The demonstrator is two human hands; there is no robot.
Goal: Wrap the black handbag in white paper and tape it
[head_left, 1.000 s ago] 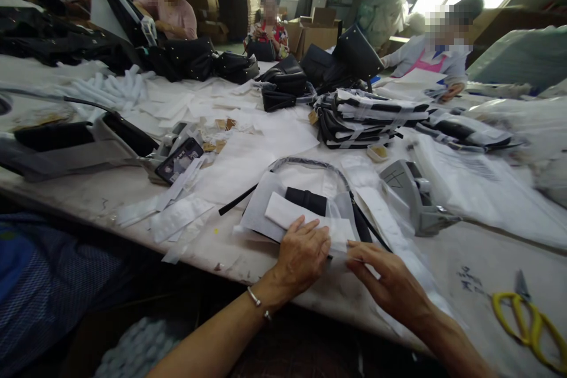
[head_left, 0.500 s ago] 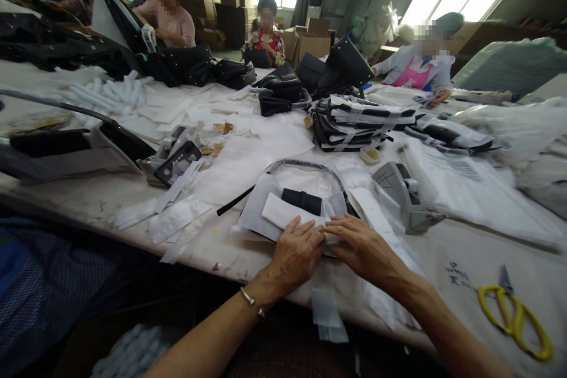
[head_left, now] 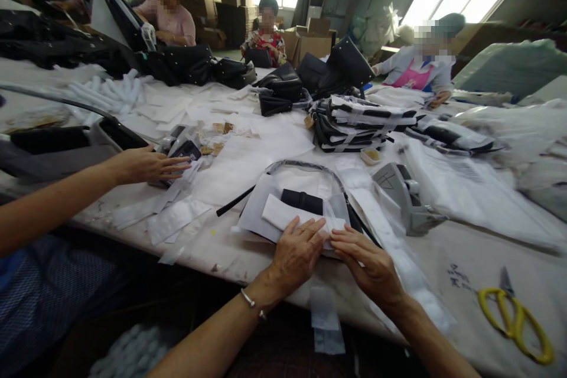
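Here, the left hand [head_left: 299, 254] and the right hand [head_left: 370, 266] are pressing on a white sheet [head_left: 281, 214].
The left hand is lying flat with its fingers spread, gripping nothing. The right hand is lying open just beside it, and its fingertips are touching the same sheet. The sheet is covering a black bag [head_left: 303, 201] that is sitting at the near edge of the table [head_left: 221, 248]. On the left, another person's hand [head_left: 146, 165] is touching a dark gadget [head_left: 186, 150]. Yellow scissors [head_left: 516, 313] are lying near right.
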